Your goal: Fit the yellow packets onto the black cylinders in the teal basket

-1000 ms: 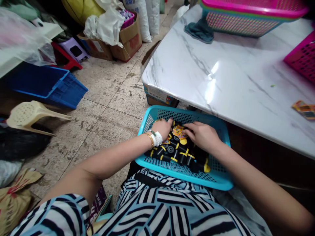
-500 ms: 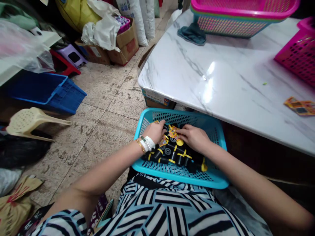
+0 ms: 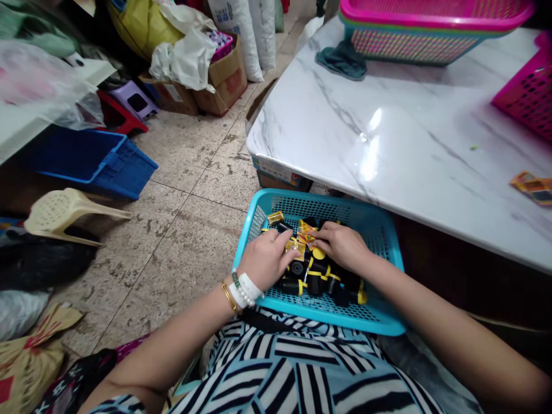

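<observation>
The largest item in view is the white marbled table (image 3: 328, 132), ahead of you and to your right. A pink-rimmed basket (image 3: 414, 43) stands at its far side, with a dark cloth (image 3: 342, 60) just beside it. The blue basket (image 3: 330, 322) lies below the near table edge, in front of your torso. Inside it, your left hand (image 3: 265, 259) is palm down with curved fingers, the thumb at a yellow label (image 3: 295, 249); whether it grips the label cannot be told. Your right hand (image 3: 345, 246) is partly closed, its fingertips grasping the edge of the orange label (image 3: 306, 231). Black cylinders (image 3: 293, 286) with yellow rims lie loosely in the blue basket, under and around both hands. A small yellow wrapped piece (image 3: 275, 218) lies near the basket's far left corner
</observation>
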`<action>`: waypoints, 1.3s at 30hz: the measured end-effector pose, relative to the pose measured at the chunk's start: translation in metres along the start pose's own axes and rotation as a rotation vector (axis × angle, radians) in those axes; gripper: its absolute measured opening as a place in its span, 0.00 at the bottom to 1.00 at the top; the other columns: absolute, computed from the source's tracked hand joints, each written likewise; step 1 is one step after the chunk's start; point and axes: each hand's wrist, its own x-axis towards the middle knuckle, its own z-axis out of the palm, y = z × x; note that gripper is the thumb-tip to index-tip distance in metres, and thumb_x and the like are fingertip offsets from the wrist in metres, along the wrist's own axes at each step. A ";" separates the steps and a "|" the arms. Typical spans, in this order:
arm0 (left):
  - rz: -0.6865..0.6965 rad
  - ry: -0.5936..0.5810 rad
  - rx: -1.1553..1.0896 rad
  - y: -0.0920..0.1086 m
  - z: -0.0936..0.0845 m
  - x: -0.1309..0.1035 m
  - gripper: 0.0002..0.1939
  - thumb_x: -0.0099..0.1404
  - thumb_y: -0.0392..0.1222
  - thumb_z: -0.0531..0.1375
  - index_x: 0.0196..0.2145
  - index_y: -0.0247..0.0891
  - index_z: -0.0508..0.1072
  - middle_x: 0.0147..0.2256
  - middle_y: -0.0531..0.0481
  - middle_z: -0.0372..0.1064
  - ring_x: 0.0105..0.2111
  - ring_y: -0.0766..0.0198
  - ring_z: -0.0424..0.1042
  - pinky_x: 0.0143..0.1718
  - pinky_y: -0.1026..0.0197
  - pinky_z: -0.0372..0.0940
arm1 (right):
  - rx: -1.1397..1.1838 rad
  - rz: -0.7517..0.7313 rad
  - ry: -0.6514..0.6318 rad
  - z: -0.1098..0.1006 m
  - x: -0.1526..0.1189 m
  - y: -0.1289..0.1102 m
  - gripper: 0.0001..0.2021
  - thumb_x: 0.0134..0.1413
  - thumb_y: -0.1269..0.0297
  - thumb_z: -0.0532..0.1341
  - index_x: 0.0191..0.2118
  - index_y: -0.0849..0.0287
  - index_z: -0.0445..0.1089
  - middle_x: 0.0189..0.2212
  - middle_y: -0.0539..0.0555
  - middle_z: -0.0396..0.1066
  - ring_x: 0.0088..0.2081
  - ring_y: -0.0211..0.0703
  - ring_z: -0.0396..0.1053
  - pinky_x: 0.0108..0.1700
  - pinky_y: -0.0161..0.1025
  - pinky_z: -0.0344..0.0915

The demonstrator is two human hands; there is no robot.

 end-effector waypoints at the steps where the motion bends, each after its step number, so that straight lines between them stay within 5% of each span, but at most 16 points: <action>1: -0.015 -0.019 0.027 -0.005 -0.001 0.007 0.21 0.70 0.50 0.54 0.54 0.36 0.72 0.40 0.42 0.72 0.40 0.55 0.73 0.42 0.55 0.68 | 0.007 -0.003 0.015 0.002 0.000 0.001 0.13 0.63 0.59 0.58 0.48 0.50 0.77 0.39 0.52 0.74 0.37 0.41 0.72 0.35 0.35 0.62; 10: -0.069 -0.288 0.099 -0.008 0.019 0.029 0.15 0.66 0.51 0.58 0.40 0.37 0.77 0.39 0.43 0.72 0.38 0.54 0.75 0.37 0.58 0.68 | -0.038 -0.006 0.129 -0.010 -0.014 -0.008 0.17 0.62 0.57 0.58 0.54 0.52 0.73 0.43 0.54 0.73 0.37 0.44 0.73 0.35 0.37 0.66; 18: -0.038 -0.335 0.226 -0.010 0.004 0.062 0.14 0.68 0.39 0.53 0.48 0.35 0.72 0.38 0.37 0.74 0.41 0.49 0.76 0.39 0.54 0.68 | -0.036 -0.073 0.223 -0.021 -0.017 -0.012 0.16 0.64 0.58 0.55 0.51 0.55 0.75 0.42 0.56 0.74 0.39 0.44 0.73 0.39 0.37 0.68; 23: -0.002 -0.409 0.243 -0.022 0.017 0.086 0.14 0.66 0.34 0.52 0.45 0.35 0.75 0.37 0.35 0.76 0.42 0.48 0.76 0.41 0.53 0.68 | -0.004 -0.085 0.250 -0.019 -0.019 -0.013 0.15 0.65 0.58 0.55 0.51 0.55 0.75 0.42 0.55 0.75 0.39 0.43 0.74 0.40 0.36 0.68; 35: 0.163 -0.498 0.090 -0.015 0.034 0.081 0.24 0.62 0.34 0.58 0.56 0.38 0.69 0.37 0.40 0.77 0.39 0.52 0.77 0.40 0.58 0.69 | -0.023 0.057 0.092 -0.001 -0.010 -0.003 0.13 0.61 0.61 0.59 0.49 0.49 0.76 0.41 0.52 0.75 0.37 0.43 0.73 0.33 0.36 0.63; 39: 0.073 -0.388 -0.001 -0.023 0.025 0.075 0.28 0.63 0.32 0.55 0.61 0.35 0.64 0.40 0.39 0.77 0.41 0.54 0.77 0.44 0.57 0.68 | 0.015 0.027 0.077 0.007 -0.004 -0.006 0.10 0.60 0.63 0.59 0.40 0.52 0.78 0.36 0.51 0.74 0.35 0.41 0.72 0.33 0.34 0.60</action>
